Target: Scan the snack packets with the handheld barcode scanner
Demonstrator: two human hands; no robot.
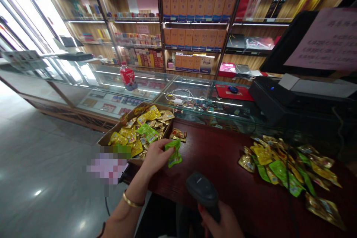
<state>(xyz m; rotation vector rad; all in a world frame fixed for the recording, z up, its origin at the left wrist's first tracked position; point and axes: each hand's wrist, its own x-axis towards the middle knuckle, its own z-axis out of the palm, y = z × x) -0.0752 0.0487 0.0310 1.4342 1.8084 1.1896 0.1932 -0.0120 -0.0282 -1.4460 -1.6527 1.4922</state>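
Observation:
Between the fingers of my left hand [158, 156] is a small green snack packet [175, 154], held just above the dark red counter [192, 148]. My right hand [221, 221] is wrapped round the handle of a black barcode scanner [202, 189], whose head points forward. Left of my left hand stands an open cardboard box [168, 132] filled with yellow, gold and green packets [147, 132]. One gold packet [178, 134] lies on the counter beside the box. A loose heap of similar packets [279, 163] lies at the right, apart from both hands.
Behind the counter runs a glass display case [156, 87] with a red-labelled bottle [128, 77] and a white cable [180, 96] on top. A monitor [287, 52], a black printer-like machine [304, 96] and a blue mouse [233, 89] on a red mat occupy the right side.

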